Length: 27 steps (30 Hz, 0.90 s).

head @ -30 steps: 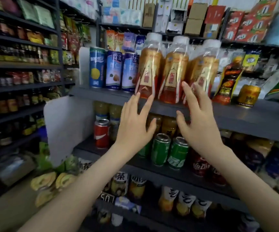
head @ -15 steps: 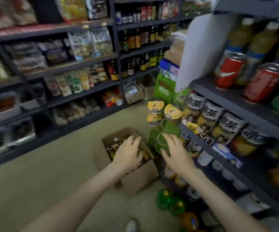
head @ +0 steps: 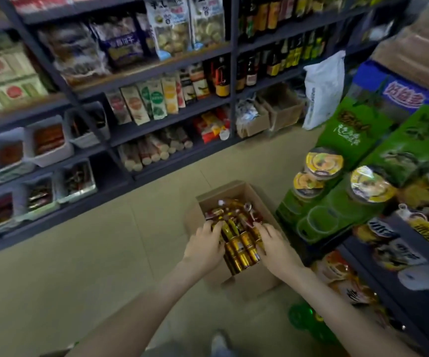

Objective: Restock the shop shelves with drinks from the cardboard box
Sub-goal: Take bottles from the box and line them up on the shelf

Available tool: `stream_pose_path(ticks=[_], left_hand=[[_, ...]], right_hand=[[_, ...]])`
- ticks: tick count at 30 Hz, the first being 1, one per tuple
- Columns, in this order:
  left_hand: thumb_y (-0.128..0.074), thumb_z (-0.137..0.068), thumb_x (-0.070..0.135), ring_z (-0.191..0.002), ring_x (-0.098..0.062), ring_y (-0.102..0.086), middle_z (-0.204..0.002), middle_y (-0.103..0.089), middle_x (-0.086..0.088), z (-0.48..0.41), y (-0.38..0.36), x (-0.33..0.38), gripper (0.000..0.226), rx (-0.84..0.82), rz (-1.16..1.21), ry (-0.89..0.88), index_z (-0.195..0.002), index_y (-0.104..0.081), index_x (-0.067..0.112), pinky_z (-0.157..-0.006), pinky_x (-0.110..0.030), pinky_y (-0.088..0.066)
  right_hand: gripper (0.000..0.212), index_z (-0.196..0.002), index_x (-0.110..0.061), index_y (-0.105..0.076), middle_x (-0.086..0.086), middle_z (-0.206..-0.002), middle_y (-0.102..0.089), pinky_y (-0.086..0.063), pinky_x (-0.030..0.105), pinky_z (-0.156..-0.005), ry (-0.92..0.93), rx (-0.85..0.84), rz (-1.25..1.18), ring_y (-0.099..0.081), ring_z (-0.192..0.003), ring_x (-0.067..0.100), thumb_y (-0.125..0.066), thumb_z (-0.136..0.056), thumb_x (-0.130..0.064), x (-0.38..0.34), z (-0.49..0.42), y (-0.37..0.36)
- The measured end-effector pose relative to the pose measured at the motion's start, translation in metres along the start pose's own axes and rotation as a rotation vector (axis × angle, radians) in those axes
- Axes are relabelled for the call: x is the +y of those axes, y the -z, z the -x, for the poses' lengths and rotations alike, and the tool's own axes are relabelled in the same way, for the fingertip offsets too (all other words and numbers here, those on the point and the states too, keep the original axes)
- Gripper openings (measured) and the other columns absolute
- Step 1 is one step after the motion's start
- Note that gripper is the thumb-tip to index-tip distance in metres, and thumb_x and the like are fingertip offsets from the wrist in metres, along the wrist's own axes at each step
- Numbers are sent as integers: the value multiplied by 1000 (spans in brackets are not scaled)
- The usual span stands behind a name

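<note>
An open cardboard box (head: 236, 190) stands on the tan floor below me, filled with amber bottles and gold cans. Both my hands are down in its near half. My left hand (head: 203, 247) presses the left side of a cluster of gold cans (head: 240, 249), and my right hand (head: 276, 247) presses its right side. The cluster is clasped between my palms, with the fingers curled over its upper edge. More red-and-gold drinks (head: 230, 210) lie loose at the far end of the box.
The dark drinks shelf (head: 399, 284) runs along my right, with bottles on its lower levels. Green cartons (head: 347, 130) topped with noodle cups (head: 323, 162) stand just right of the box. Green bottles (head: 302, 316) lie on the floor. Snack shelves (head: 156, 124) line the aisle's far side.
I turned from the upper drinks shelf down to the floor. My hands dropped from the shelved bottles into the box and closed around the gold cans.
</note>
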<state>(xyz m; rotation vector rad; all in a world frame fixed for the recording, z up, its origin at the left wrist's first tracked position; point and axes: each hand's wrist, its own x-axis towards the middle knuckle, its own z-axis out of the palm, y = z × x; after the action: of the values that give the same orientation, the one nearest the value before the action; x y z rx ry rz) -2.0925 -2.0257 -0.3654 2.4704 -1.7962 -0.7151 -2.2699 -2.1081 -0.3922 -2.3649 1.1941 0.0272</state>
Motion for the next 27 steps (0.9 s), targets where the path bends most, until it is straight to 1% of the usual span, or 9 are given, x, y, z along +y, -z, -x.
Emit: stream_pose_path(ticks=[4, 7, 12, 15, 18, 21, 22, 24, 27], left_hand=[[-44, -95, 26, -127, -31, -39, -143, -33, -12, -56, -1, -2, 58, -46, -2, -39, -148, -23, 14, -100, -40, -39], [-44, -95, 27, -129, -29, -38, -145, -31, -10, -101, -15, 2, 60, -87, 6, -29, -149, -21, 16, -101, -40, -40], [-43, -97, 30, -133, -28, -35, -151, -24, -9, -183, -51, -4, 61, -153, 46, 81, -150, -17, 19, -107, -40, -35], [-43, -97, 33, -134, -25, -35, -152, -22, -7, -233, -81, -20, 60, -160, 63, 154, -150, -16, 22, -109, -38, -35], [-42, -97, 34, -135, -23, -34, -152, -22, -5, -288, -123, -47, 60, -142, 91, 217, -150, -15, 24, -111, -38, -34], [-41, -97, 35, -139, -23, -27, -155, -16, -5, -336, -173, -75, 61, -115, 118, 270, -150, -14, 23, -113, -38, -29], [-41, -97, 35, -140, -24, -24, -156, -15, -6, -354, -195, -88, 61, -106, 117, 288, -150, -14, 23, -114, -38, -27], [-44, -96, 35, -144, -26, -17, -157, -13, -8, -388, -237, -114, 64, -91, 110, 311, -151, -13, 23, -116, -39, -20], [-42, -97, 38, -147, -31, 0, -160, 0, -13, -438, -294, -158, 71, -121, -26, 292, -153, -4, 18, -119, -43, -4]], right_hand=[[61, -150, -22, -20, 0, -150, -30, -41, 28, -103, -52, -17, -23, -35, -134, 16, -49, -97, -24, 22, -37, -4], [62, -150, -23, -20, -1, -149, -30, -45, 28, -97, -125, -35, -18, -40, -128, 15, -50, -96, -24, 47, -72, -6], [63, -151, -26, -15, -2, -148, -29, -47, 34, -97, -161, -151, -8, -40, -128, 15, -47, -96, -26, 97, -148, -27], [62, -150, -27, -16, -3, -148, -30, -47, 31, -97, -198, -194, -18, -45, -125, 13, -47, -96, -28, 125, -192, -50], [62, -149, -26, -19, -3, -147, -32, -44, 26, -100, -232, -217, -30, -44, -127, 11, -49, -96, -28, 156, -237, -88], [64, -149, -28, -18, -5, -143, -35, -42, 26, -102, -271, -245, -45, -45, -124, 9, -52, -95, -30, 184, -275, -138], [66, -150, -28, -16, -5, -142, -36, -39, 27, -104, -282, -260, -40, -43, -125, 8, -53, -95, -30, 194, -289, -160], [68, -150, -25, -17, -4, -142, -38, -34, 25, -106, -299, -263, -51, -40, -128, 9, -55, -94, -27, 213, -319, -205], [66, -150, -22, -21, -2, -138, -43, -35, 22, -102, -301, -229, -81, -42, -125, 10, -55, -93, -17, 232, -365, -269]])
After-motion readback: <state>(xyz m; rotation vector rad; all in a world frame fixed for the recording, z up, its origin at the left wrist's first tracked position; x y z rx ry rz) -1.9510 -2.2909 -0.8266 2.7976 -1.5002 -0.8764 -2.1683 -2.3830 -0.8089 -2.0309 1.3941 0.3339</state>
